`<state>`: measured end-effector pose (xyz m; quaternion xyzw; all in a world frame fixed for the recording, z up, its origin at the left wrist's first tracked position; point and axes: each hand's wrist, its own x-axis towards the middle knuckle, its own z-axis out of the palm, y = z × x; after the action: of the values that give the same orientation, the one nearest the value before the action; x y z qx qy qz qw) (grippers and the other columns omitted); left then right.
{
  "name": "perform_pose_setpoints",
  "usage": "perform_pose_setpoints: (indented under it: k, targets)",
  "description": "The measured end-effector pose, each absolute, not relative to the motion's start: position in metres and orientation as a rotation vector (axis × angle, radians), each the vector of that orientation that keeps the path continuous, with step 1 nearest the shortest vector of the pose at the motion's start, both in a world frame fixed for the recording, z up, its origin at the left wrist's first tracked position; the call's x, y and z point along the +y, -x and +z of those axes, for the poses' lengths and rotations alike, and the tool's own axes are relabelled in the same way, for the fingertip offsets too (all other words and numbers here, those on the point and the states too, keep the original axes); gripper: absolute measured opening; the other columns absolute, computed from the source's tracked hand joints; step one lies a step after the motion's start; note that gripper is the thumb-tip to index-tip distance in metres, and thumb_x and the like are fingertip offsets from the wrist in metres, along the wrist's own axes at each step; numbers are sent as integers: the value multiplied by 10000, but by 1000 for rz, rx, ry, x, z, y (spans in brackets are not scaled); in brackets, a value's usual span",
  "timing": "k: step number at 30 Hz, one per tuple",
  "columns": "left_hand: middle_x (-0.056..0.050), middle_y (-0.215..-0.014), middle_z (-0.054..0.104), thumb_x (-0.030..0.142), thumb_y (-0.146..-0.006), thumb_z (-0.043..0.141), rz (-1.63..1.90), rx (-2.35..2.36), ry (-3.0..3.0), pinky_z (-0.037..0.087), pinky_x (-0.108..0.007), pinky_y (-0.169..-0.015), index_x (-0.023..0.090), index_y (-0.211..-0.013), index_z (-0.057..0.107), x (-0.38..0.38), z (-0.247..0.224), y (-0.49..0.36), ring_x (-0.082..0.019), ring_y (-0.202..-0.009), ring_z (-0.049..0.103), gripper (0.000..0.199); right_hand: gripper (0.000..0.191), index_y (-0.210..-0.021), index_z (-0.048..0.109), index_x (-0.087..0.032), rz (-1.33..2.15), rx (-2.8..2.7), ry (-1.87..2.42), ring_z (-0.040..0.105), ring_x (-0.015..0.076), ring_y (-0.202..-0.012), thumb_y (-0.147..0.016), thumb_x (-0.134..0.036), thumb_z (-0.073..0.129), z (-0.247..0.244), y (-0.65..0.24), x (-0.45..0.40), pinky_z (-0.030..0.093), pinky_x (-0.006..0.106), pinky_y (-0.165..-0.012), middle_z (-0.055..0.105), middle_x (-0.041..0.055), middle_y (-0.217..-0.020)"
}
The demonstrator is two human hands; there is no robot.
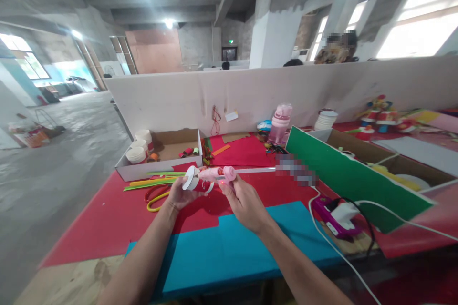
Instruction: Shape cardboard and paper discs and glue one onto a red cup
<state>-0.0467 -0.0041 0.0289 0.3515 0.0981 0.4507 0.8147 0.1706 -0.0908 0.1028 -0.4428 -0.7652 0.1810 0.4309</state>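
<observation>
A paper cup [203, 185] with a red band and a white disc [190, 177] at its left end lies sideways in my left hand [182, 195], whose fingers are wrapped round it from below. My right hand [245, 200] grips a pink glue gun [216, 173] by its handle, and the nozzle points left at the cup near the disc. A clear glue stick [255, 169] sticks out from the gun's back end. Whether the nozzle touches the cup is too small to tell. Both hands are above the red and blue table covering.
A cardboard box [125, 172] with stacked cups stands at the left. Green and yellow strips [153, 182] lie beside my left hand. At the right are a green-sided box [350, 176], a purple power strip [332, 219] with white cables and a pink bottle [280, 124].
</observation>
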Motion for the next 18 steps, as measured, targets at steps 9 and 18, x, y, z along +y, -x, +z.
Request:
perform_pose_setpoints:
  k: [9, 18]
  targets:
    - [-110, -1048, 694, 265, -750, 604, 961, 203, -705, 445, -540, -930, 149, -1091, 613, -3, 28, 43, -294, -972, 645, 360, 315, -1176, 494, -158, 393, -1894, 1115, 650, 230, -905, -975, -351, 348, 98, -171, -88, 483, 286, -703, 673, 114, -1032]
    - [-127, -1009, 709, 253, -777, 576, 968, 206, -653, 428, -566, -944, 132, -1100, 613, -2, 24, 38, -304, -977, 649, 347, 301, -1161, 502, -168, 409, -1863, 1142, 643, 228, -922, -975, -352, 354, 93, -174, -87, 487, 288, -726, 670, 100, -1016]
